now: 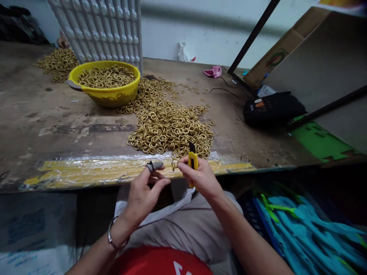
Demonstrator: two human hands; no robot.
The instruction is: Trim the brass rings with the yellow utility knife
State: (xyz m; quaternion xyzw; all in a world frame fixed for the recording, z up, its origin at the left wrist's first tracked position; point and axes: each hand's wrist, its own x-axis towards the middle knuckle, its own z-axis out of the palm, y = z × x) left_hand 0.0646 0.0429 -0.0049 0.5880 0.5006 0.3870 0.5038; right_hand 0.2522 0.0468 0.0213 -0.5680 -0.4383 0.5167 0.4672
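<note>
My right hand [202, 176] is closed around a yellow utility knife [194, 160], its dark blade pointing up and away. At that hand's thumb and fingertip hangs a small brass-coloured ring [173, 165], perhaps with a second one; I cannot tell. Just left of it, my left hand [146, 187] has its thumb and fingers apart, with nothing visible between them. Grey wrapping [155, 166] covers its index finger. Beyond both hands, a large heap of brass-coloured rings [172, 130] spreads over the worktable [94, 141].
A yellow basin [110, 95] full of rings stands at the back left, before a white radiator [100, 30]. Yellow tape [94, 172] covers the table's front edge. A black pouch [272, 109] lies at right. Turquoise items [304, 225] fill a crate below right.
</note>
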